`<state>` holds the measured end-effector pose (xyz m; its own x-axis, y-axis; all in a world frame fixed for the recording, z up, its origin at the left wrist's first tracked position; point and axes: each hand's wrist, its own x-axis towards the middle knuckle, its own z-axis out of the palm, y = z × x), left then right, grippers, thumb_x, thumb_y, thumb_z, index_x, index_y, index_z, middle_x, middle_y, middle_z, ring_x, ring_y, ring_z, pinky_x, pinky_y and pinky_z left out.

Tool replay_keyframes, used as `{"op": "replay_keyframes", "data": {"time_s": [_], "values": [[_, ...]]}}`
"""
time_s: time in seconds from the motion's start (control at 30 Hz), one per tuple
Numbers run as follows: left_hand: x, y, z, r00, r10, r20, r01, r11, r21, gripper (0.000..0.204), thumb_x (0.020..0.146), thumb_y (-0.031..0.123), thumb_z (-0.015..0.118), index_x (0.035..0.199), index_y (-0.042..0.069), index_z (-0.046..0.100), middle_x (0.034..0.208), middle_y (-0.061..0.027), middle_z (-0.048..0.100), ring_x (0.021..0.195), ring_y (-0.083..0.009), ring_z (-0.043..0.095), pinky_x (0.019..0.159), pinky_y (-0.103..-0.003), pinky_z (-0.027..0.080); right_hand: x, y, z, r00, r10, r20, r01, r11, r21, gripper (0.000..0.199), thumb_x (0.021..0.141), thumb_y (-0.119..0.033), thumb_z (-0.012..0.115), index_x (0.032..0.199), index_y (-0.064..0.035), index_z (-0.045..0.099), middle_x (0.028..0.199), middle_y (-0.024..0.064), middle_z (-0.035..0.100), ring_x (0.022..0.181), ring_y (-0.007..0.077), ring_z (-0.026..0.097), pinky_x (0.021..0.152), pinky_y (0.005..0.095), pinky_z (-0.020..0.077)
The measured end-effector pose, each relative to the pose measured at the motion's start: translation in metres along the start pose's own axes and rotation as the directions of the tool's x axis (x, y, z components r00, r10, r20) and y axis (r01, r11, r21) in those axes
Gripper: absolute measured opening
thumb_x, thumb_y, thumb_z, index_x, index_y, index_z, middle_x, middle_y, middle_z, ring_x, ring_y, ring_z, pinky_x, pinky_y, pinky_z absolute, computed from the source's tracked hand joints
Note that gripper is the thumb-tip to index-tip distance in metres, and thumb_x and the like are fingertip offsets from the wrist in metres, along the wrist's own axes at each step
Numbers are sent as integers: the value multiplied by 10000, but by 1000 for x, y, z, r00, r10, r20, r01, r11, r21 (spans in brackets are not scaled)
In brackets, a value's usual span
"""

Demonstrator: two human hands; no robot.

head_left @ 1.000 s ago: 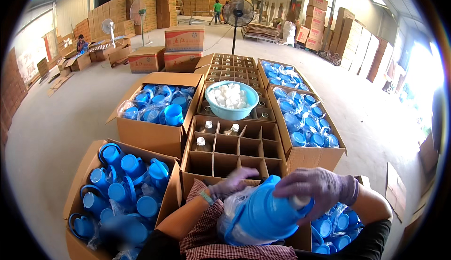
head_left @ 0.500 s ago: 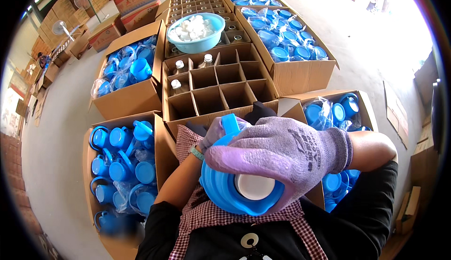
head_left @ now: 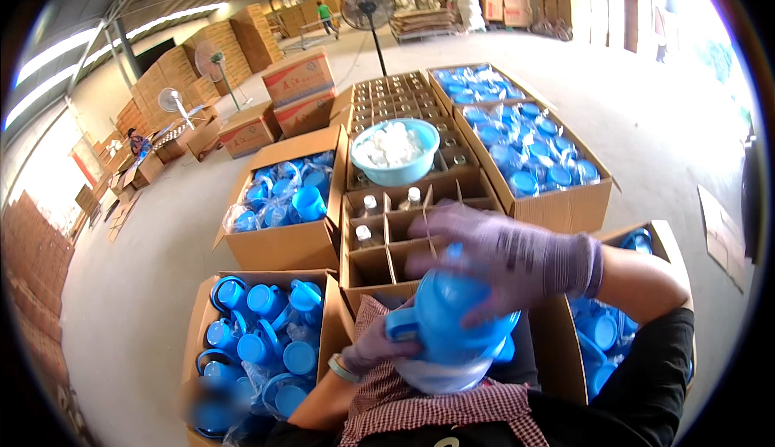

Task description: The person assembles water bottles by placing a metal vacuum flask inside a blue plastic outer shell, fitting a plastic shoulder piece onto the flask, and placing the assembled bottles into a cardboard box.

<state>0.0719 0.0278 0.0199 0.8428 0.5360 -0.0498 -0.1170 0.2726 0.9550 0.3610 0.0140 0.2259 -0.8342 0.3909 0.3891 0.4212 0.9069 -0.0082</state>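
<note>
My left hand [head_left: 379, 345], in a purple-grey glove, is closed round the side handle of a blue plastic jug [head_left: 440, 330] close to my lap. The jug's lower part looks clear, as if wrapped in plastic. Above the jug's upper end, my gloved right hand [head_left: 517, 257] is smeared by motion, its fingers stretched out and apart. Whether it touches the jug I cannot tell. Just beyond stands a divided carton [head_left: 375, 269] with a few white-capped bottles [head_left: 365, 237] in its cells. A light blue basin [head_left: 395, 174] of white caps [head_left: 395, 144] rests farther back.
Cartons of blue jugs and cups stand at near left [head_left: 331, 310], far left [head_left: 282, 245], near right [head_left: 670, 253] and far right [head_left: 557, 209]. Behind the basin is a carton of several bottles [head_left: 395, 96]. Beyond are a floor fan [head_left: 369, 7] and stacked cartons [head_left: 299, 76].
My head view has tilted up, showing more of the hall. The jug has turned so its side faces me. My right hand has lifted from round it to above it.
</note>
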Motion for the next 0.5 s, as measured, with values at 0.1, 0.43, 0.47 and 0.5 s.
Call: {"op": "replay_keyframes", "data": {"time_s": [0.1,0.43,0.47,0.5], "values": [[2,-12,-48,940,203,273,-200,979,-38,997,803,206,911,1615,67,349,1512,-126,553,1359,-261,577,1141,-423,490,23,-8,22,970,-238,52,193,880,433,656,869,-471,789,1413,-147,615,1367,173,625,1264,385,620,1020,471,564],[-12,9,33,969,148,-196,-193,952,-238,1006,853,182,881,1649,63,278,1564,-135,489,1426,-278,502,1206,-447,413,20,36,38,988,153,-17,-145,964,223,428,881,-374,786,1224,-120,752,1094,134,711,1027,313,702,871,436,583],[-25,11,6,981,106,-161,-156,927,-340,904,814,31,866,1591,36,404,1449,-116,610,1323,-249,608,1145,-413,478,37,25,25,997,-59,-49,73,922,381,427,886,-364,780,1231,-113,753,1120,135,715,1036,315,696,873,431,579],[-28,5,-16,987,122,-105,-147,950,-277,838,814,61,873,1544,31,463,1385,-107,652,1253,-247,653,1098,-402,519,42,17,18,998,-58,-19,60,929,365,418,893,-341,771,1238,-107,745,1145,136,716,1050,316,695,914,437,571]]}}
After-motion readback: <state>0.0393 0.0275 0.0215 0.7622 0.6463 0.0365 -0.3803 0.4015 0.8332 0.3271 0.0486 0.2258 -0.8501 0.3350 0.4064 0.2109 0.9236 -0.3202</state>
